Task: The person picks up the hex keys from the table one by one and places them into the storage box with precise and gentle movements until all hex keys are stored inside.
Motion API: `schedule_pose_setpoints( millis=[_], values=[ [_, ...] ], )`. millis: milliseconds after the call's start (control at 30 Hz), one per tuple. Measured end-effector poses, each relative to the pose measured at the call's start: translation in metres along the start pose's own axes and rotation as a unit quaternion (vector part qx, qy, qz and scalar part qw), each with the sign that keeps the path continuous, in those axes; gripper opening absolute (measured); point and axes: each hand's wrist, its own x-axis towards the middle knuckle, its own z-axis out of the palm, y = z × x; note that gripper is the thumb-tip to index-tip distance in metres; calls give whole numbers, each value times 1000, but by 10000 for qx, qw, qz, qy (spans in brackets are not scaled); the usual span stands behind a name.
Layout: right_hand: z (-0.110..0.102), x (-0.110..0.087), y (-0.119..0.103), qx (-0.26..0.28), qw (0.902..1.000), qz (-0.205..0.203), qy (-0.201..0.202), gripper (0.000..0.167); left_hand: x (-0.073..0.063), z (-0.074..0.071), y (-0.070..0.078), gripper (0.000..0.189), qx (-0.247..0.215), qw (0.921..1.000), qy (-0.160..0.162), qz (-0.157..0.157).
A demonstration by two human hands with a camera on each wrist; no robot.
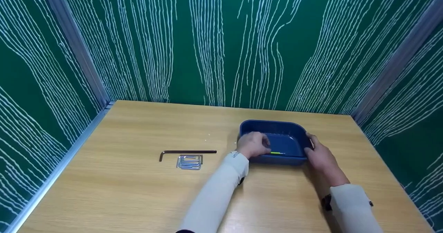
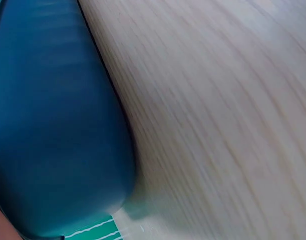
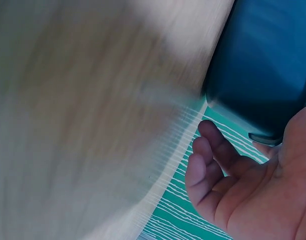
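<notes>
A dark blue plastic bin (image 1: 277, 161) stands on the wooden table, right of the middle. My left hand (image 1: 254, 145) reaches over its left rim, fingers curled, pinching one end of a thin yellow-green stick with a greyish tip (image 1: 276, 153). On the right side, my right hand (image 1: 322, 157) grips the bin's rim between thumb and fingers. The right wrist view shows the bin's outer wall (image 3: 262, 65) and that hand's (image 3: 242, 185) other fingers loosely bent below it. Only the bin's outer wall (image 2: 58, 120) and a sliver of hand appear in the left wrist view.
Left of the bin lies a long dark L-shaped hex key (image 1: 188, 152). Just in front of it sit several small silver hex keys (image 1: 190, 162), grouped in a rectangle. Green walls with white lines (image 1: 207, 53) enclose the wooden table (image 1: 145, 191) at the back and sides.
</notes>
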Motion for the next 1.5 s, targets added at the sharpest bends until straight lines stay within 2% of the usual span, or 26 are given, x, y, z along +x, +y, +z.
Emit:
schedule_pose_setpoints(
  millis=[133, 267, 367, 433, 533, 700, 833, 967, 1167, 1500],
  values=[
    [1, 0, 2, 27, 10000, 57, -63, 62, -3, 0, -2, 16, -232, 9997, 16, 34],
    [0, 0, 1, 77, 9998, 132, -114, 63, -5, 0, -3, 18, -468, 9986, 144, 215],
    [-1, -1, 1, 129, 9997, 165, -145, 63, -6, -2, -6, 20, -860, 9951, 230, 422],
    [-1, -1, 0, 150, 9997, 158, -150, 63, -6, -4, -9, 21, -1239, 9900, 279, 611],
    [-1, -2, 0, 189, 9996, 145, -176, 64, -5, -9, -14, 23, -2017, 9750, 325, 879],
    [-2, -1, 0, 109, 9998, 99, -162, 64, -4, -19, -21, 21, -3226, 9400, 344, 1060],
    [-2, 0, 0, -25, 10000, 33, -72, 63, -4, -24, -25, 23, -3652, 9239, 376, 1080],
    [-1, -1, -1, 29, 9999, 72, -94, 63, -8, -30, -28, 28, -3637, 9252, 366, 1021],
    [0, -2, -1, 100, 9998, 47, -134, 63, -14, -43, -35, 31, -3410, 9335, 501, 989],
    [-2, -3, 0, 195, 9995, 42, -226, 63, -26, -76, -61, 30, -3169, 9410, 746, 928]
  ],
)
